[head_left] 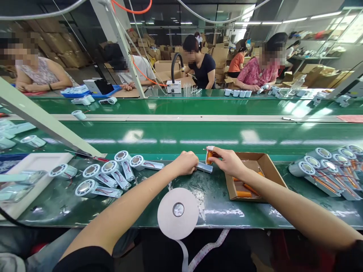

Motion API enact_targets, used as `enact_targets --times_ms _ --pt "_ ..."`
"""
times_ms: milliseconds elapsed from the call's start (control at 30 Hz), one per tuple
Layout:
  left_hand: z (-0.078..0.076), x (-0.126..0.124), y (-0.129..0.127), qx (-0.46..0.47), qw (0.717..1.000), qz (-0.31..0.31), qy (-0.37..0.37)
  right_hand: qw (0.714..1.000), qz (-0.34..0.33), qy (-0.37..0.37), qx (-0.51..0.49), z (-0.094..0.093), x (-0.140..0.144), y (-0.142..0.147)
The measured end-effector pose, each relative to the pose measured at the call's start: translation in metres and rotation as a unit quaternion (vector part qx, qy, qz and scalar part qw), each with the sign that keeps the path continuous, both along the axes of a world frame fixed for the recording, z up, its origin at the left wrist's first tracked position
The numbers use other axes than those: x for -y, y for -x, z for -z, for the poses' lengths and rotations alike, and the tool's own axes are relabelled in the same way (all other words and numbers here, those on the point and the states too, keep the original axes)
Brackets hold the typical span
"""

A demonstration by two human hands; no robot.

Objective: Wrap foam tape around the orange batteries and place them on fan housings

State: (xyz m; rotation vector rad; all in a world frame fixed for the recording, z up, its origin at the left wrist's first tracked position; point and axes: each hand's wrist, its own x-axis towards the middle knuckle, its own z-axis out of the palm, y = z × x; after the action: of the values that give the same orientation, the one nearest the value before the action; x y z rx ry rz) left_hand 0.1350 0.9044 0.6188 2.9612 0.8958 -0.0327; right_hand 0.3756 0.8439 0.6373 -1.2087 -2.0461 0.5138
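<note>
Housing lt-blue, elongated; batt orange, cyl.

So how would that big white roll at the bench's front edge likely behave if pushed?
The white roll seems to lie flat, so it would probably slide rather than roll. It appears to overhang the bench edge, so an outward push could tip it off. Its strip dangles in curves, so it is likely floppy.
</note>
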Motion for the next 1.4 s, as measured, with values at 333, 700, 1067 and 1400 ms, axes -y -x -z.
enact_targets --times_ms 333,700,1067,1400 --pt "0.006 0.007 -0.001 0.051 0.998 0.003 0.026 0.984 -0.052 -0.028 0.167 0.018 -0.004 -0.009" --pt "-0.017 -0.009 -0.004 0.116 0.973 -0.057 0.190 0.962 -0.054 0.017 0.266 0.003 0.013 0.005" --pt "0.000 0.003 -0.017 0.194 0.939 -0.235 0.161 0.911 -0.024 0.067 0.406 0.001 0.014 0.023" --pt "-0.002 0.008 -0.018 0.204 0.937 -0.244 0.148 0.909 -0.062 0.069 0.407 0.006 0.005 0.047"
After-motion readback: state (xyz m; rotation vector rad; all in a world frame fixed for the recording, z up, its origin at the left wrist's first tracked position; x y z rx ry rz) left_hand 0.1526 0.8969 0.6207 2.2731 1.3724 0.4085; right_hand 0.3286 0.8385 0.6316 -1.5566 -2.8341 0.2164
